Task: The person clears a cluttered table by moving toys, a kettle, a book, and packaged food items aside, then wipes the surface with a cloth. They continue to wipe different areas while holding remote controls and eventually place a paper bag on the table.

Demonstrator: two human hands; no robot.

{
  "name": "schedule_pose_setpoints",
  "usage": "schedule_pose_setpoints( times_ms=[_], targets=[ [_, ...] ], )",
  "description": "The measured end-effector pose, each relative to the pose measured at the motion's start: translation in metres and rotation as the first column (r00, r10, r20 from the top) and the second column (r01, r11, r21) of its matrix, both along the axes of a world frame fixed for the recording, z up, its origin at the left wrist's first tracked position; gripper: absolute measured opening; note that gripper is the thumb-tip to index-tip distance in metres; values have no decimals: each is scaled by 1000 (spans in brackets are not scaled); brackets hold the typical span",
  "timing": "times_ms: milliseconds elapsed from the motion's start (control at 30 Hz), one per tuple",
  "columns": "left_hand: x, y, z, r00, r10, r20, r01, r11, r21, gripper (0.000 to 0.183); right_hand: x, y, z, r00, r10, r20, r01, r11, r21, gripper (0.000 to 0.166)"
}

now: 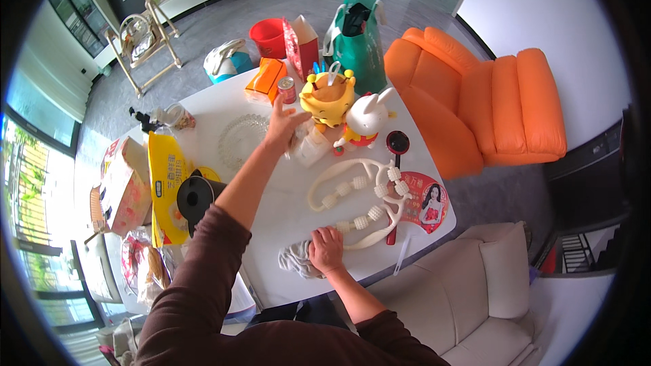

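Observation:
My left hand (286, 126) reaches over the middle of the white table with its fingers apart. Its fingertips are close to a red drink can (286, 90), and beside its thumb stands a yellow bear-shaped container (328, 104). Under and right of that palm is a translucent plastic container (311, 146), partly blurred; contact with it is unclear. At the near edge, my right hand (326, 250) presses on a crumpled grey cloth (296, 259), fingers curled over it. Just beyond lies a cream roller massager (361, 222).
A glass plate (231, 137), a black kettle (196, 198) and a yellow box (165, 188) occupy the left. To the right are a white rabbit figure (367, 117), a hairbrush (397, 142) and a red fan (427, 203). A green bag (361, 56) stands behind.

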State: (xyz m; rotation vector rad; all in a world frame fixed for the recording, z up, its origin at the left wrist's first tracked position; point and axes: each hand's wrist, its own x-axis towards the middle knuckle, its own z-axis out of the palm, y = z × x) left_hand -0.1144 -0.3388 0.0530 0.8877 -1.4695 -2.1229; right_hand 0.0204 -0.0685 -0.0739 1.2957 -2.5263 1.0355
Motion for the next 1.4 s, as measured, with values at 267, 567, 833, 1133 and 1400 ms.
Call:
schedule_pose_setpoints(
  times_ms=[267,567,833,1133,1400],
  targets=[
    [197,111,-2,974,-211,76,207,977,57,25,4,-2,-5,999,31,-34,-30,999,24,20],
    [330,112,-5,772,487,409,-333,858,-392,22,3,-8,-4,990,96,-107,-97,995,-7,17],
    [329,93,-59,598,759,256,-549,621,-559,59,3,-11,-7,977,173,-123,-176,984,-16,16],
    [345,74,-58,701,670,246,-489,702,-518,61,33,-39,34,985,173,-14,-173,981,-90,25],
    [344,39,-34,882,383,275,-312,911,-268,37,103,-117,61,797,266,542,-164,959,-229,27]
  ],
)
